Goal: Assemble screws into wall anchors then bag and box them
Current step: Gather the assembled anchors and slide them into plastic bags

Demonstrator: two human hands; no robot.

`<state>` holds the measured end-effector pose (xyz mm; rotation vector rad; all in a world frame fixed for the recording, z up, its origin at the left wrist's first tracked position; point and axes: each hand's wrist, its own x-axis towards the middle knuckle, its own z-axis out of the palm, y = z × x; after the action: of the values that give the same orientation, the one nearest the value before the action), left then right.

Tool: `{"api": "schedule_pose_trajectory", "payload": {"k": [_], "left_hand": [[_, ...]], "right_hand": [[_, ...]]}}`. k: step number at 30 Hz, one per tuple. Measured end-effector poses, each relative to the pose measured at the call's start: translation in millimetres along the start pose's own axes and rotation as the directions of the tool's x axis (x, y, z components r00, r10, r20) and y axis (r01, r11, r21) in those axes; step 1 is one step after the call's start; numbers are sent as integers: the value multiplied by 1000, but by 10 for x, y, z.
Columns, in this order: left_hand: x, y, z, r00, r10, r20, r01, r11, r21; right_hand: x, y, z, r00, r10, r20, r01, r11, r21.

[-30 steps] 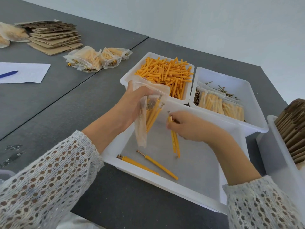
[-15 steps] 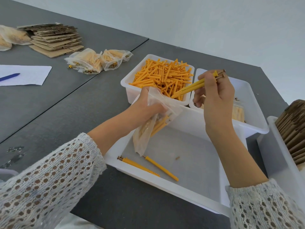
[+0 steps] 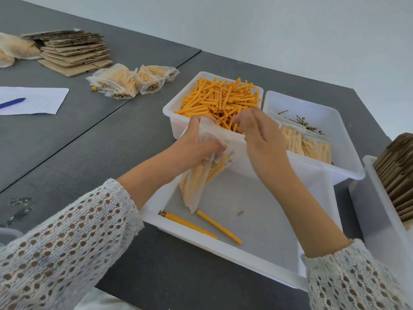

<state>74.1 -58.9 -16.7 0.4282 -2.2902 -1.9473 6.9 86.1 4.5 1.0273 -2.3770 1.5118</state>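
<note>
Now the left hand [image 3: 196, 146] grips the bag [image 3: 201, 175] of anchors, while at its 3 o'clock the right hand [image 3: 261, 139] reaches into the bag's mouth, grip hidden.

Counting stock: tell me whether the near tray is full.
Nearly empty: the near tray holds only two anchors and bare floor.

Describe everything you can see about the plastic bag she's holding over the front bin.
The plastic bag is thin and translucent, part-filled with orange anchors whose screw heads show near its mouth. It hangs slightly tilted over the front bin, lower corner near the floor. The left hand grips its upper edge; the right hand is at the opening.
</note>
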Motion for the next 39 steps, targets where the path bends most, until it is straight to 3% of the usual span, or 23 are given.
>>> {"api": "schedule_pose_trajectory", "payload": {"k": [2, 3, 4, 6, 8, 10, 12, 14, 19, 25, 33, 39], "left_hand": [[24, 3, -4, 999, -11, -49, 11, 1000, -14], [36, 5, -9, 997, -16, -82, 12, 999, -38], [50, 7, -19, 993, -22, -114, 14, 997, -71], [68, -5, -42, 987, -39, -155, 17, 990, -138], [74, -28, -59, 985, -31, -169, -3, 981, -195], [85, -53, -68, 982, -5, -187, -38, 973, -227], [101, -67, -70, 980, 14, -201, -63, 968, -242], [108, -69, -72, 980, 20, -198, -71, 964, -256], [99, -66, -73, 979, 28, -200, -79, 965, -251], [91, -59, -72, 979, 24, -203, -76, 965, -251], [93, -62, -75, 981, 38, -188, -84, 966, -246], [91, -58, -75, 980, 40, -193, -88, 965, -247]], "right_hand": [[48, 57, -83, 987, 155, -41, -158, 983, -97], [61, 75, -127, 965, 261, 29, -254, 957, -138], [56, 74, -163, 911, 379, 163, -351, 920, -177], [-7, 58, -172, 687, 530, 497, -441, 848, -295], [-110, 38, -79, 456, 525, 719, -329, 849, -412], [-231, 28, 93, 336, 538, 773, -118, 839, -532], [-357, 84, 263, 338, 569, 750, 132, 760, -636], [-458, 139, 395, 386, 517, 764, 232, 747, -623], [-534, 111, 611, 494, 319, 809, 164, 879, -447], [-583, 68, 664, 473, 239, 848, 72, 949, -307], [-591, 4, 680, 458, 266, 848, 232, 885, -403], [-621, -9, 648, 510, 241, 826, 446, 747, -493]]}}
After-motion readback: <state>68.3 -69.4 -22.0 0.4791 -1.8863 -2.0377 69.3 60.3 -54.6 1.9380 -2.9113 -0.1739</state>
